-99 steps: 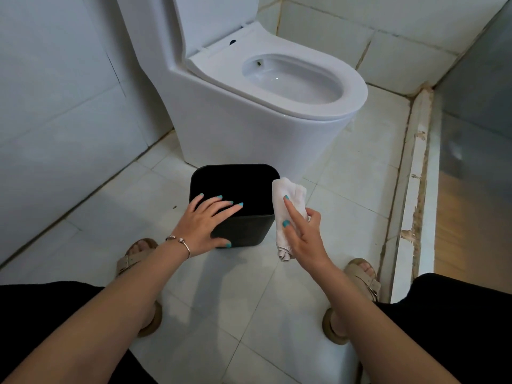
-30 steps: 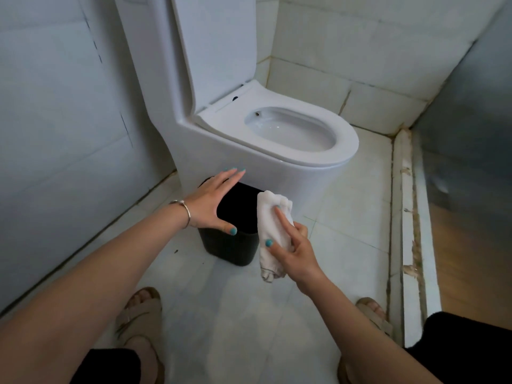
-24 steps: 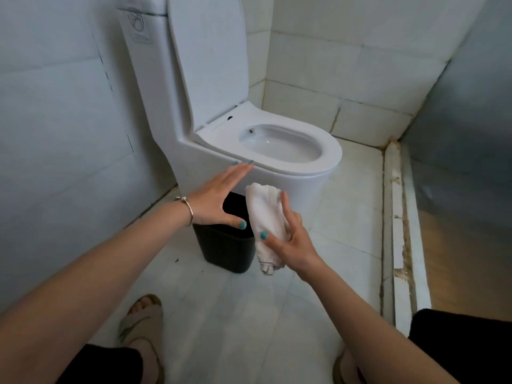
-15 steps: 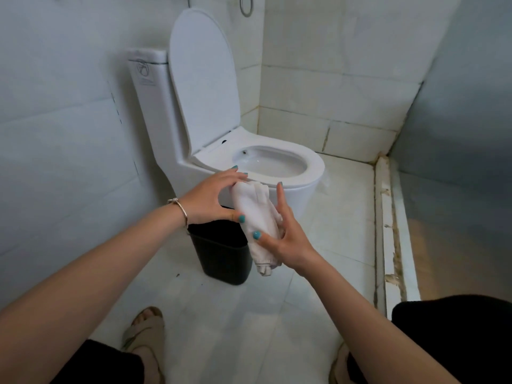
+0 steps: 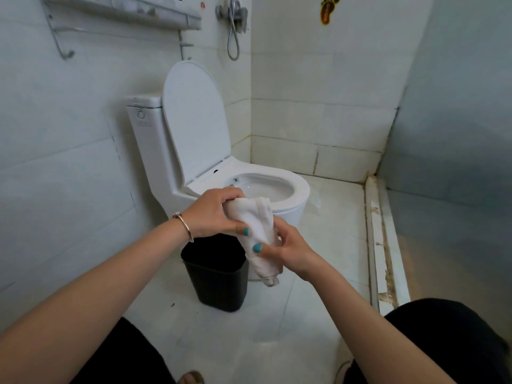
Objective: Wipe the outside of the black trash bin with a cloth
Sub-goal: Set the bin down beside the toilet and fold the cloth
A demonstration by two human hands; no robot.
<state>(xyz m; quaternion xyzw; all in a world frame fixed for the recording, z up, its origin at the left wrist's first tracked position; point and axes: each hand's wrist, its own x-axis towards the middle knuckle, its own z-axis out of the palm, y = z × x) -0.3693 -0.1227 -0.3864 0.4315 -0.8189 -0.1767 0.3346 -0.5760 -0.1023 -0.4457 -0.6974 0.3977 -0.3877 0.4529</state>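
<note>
While both hands grip the white cloth (image 5: 259, 234), left hand (image 5: 213, 213) curled over its top and right hand (image 5: 288, 249) pinching lower, refolding it into a flat pad would suit wiping. Black trash bin (image 5: 219, 281): matte, rectangular, upright on the floor beside the toilet (image 5: 194, 151), below the hands.

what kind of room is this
A small tiled bathroom, most likely in a home: a white toilet with its lid up, a shower hose on the wall, and a black bin on the floor.
</note>
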